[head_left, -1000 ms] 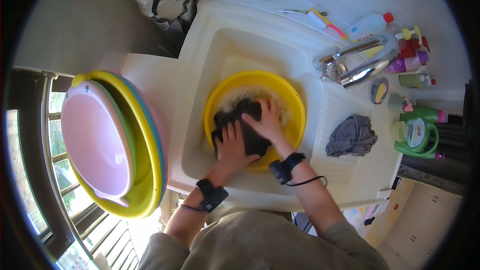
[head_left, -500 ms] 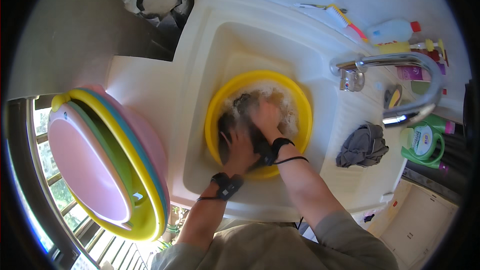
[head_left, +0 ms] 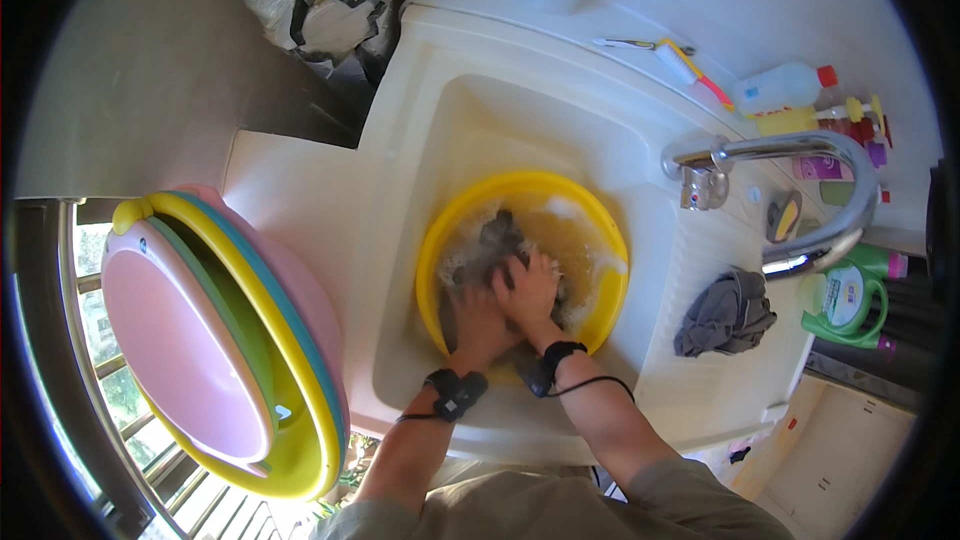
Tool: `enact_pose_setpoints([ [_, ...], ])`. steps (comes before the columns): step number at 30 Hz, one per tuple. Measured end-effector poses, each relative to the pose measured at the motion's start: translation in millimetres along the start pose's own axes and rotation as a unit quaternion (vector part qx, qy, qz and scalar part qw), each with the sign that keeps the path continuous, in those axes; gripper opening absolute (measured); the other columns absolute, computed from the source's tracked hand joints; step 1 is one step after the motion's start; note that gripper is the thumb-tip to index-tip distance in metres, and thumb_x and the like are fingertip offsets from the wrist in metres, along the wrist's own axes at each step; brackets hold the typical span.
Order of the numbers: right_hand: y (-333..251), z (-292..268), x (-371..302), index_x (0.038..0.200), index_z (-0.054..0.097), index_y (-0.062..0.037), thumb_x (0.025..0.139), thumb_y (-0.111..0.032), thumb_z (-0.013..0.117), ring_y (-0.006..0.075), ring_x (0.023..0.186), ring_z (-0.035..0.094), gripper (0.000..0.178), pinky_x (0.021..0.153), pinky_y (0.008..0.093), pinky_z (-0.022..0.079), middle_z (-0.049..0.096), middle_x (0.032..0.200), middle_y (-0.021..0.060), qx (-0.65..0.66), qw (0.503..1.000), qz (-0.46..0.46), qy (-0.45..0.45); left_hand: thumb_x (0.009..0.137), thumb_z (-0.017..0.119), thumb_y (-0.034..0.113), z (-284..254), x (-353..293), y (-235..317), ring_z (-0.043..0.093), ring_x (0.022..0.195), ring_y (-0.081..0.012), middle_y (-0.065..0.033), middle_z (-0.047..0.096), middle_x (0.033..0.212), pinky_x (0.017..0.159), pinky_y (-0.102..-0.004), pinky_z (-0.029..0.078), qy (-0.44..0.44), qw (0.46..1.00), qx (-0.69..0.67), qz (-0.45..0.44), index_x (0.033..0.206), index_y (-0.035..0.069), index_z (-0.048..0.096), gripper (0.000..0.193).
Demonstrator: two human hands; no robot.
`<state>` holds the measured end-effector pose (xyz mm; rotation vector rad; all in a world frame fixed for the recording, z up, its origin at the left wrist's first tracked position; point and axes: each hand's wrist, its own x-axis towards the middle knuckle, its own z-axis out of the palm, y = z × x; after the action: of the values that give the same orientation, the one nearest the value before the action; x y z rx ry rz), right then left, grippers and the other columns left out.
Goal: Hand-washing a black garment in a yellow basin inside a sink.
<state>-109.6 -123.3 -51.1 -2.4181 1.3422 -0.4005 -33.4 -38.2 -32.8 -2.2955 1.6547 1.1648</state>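
A yellow basin holds sudsy water and a dark wet cloth, partly under the surface. My left hand is down in the basin at its near left side, against the cloth; it is blurred and its fingers are hard to make out. My right hand lies just right of it, touching the left one, with fingers stretched apart and pressing down on the cloth. Both wrists wear black bands with small dark devices. Foam and murky water hide much of the cloth's shape.
The basin stands in a white sink. A chrome faucet arches over the right ledge, where a crumpled grey cloth lies. Behind are a brush and bottles; green jugs stand farther right. Stacked colourful basins lean at left.
My right hand has drawn back toward me and settled beside the left hand. The left hand has lost its clear spread and blurs lower in the water. The whole view has shifted slightly.
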Motion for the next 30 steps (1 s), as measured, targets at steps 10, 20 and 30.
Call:
enact_pose_setpoints([
  [10,-12,-57,4,0.137,0.051,-0.0253,0.084,-0.033,0.064,0.0468,0.128,0.036,0.056,0.103,0.0603,0.033,0.044,0.134,0.0259,-0.010,0.987,-0.042,-0.153,0.072,0.068,0.064,5,-9,-17,0.024,0.142,-0.0436,-0.0248,0.036,0.150,0.112,-0.0715,0.001,0.097,0.995,0.031,0.020,0.142,-0.001,0.043,0.099],
  [20,11,-17,73,0.128,0.058,-0.0114,0.086,-0.039,0.063,0.0457,0.107,0.059,0.051,0.095,0.0540,0.045,0.063,0.111,0.0293,-0.010,0.961,0.198,-0.193,0.065,0.079,0.058,15,4,3,0.013,0.144,-0.0490,-0.0262,0.021,0.155,0.111,-0.0701,0.016,0.134,0.986,-0.099,0.013,0.151,-0.005,0.020,0.122],
  [30,-13,-53,-6,0.146,0.044,-0.0221,0.084,-0.043,0.065,0.0506,0.140,0.023,0.069,0.108,0.0643,0.027,0.025,0.154,0.0257,-0.091,0.972,-0.017,-0.216,0.069,0.076,0.057,-8,-7,0,0.020,0.144,-0.0431,-0.0241,0.031,0.152,0.113,-0.0672,0.016,0.063,0.997,-0.041,0.034,0.150,-0.001,0.027,0.111],
])
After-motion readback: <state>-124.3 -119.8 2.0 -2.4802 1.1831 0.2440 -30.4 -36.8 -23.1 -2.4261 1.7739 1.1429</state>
